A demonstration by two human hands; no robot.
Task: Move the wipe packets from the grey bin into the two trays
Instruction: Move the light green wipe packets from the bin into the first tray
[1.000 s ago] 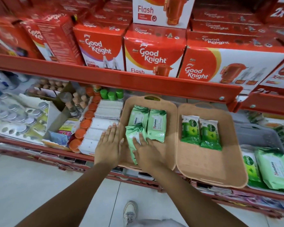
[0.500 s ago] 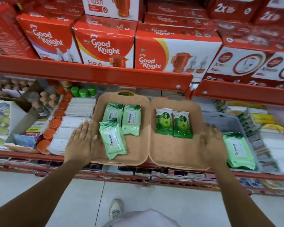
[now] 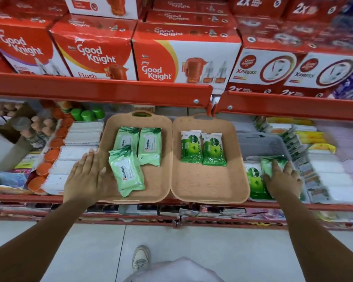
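Two tan trays sit side by side on the shelf. The left tray (image 3: 157,180) holds three light green Himalaya packets (image 3: 126,171), one lying askew at the front. Two dark green Dettol packets (image 3: 202,148) lie in the right tray (image 3: 208,184). Right of them is the grey bin (image 3: 261,143), with a Dettol packet (image 3: 254,178) and a light green packet (image 3: 270,165) inside. My right hand (image 3: 281,180) is down in the bin, thumb on top of the light green packet and fingers along its right edge. My left hand (image 3: 86,176) rests flat on the left tray's left rim, holding nothing.
A red shelf rail (image 3: 98,88) with Good Knight boxes (image 3: 183,58) overhangs the trays' far ends. White packs (image 3: 69,165) and orange-capped bottles (image 3: 49,155) crowd the left tray's left side. Stacked packets (image 3: 318,171) stand right of the bin. Tiled floor and my shoe (image 3: 141,259) are below.
My right hand left the left tray, crossed over the right tray and dropped into the grey bin onto the light green packet. My left hand stayed at the left tray's rim.
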